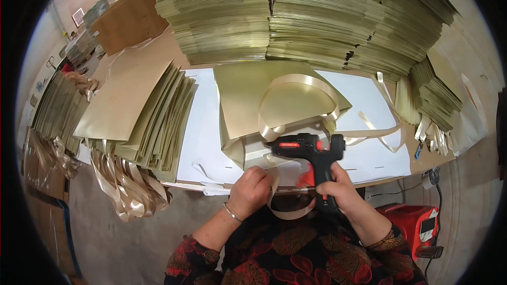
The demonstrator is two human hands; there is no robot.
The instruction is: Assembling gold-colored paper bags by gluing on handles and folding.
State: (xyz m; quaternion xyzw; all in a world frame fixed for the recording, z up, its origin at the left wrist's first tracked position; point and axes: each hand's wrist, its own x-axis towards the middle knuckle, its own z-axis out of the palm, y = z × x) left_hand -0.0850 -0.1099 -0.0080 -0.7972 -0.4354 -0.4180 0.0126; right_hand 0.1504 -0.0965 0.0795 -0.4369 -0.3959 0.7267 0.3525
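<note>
A gold paper bag lies on the white-covered table in front of me, its pale inside showing at the mouth towards me. One satin ribbon loop arches over its upper panel. My right hand is wrapped round the grip of a black and red hot glue gun, whose nozzle points left over the bag's mouth. At the near edge of the bag, my left hand is closed with fingertips pinched together by a second ribbon, which hangs in a loop towards me. The fingertips' exact hold is partly hidden.
Tall stacks of folded gold bags stand at the back. To the left, a pile of bags has ribbon handles hanging over the table edge. A cardboard box sits back left. A red machine stands below right, with cables nearby.
</note>
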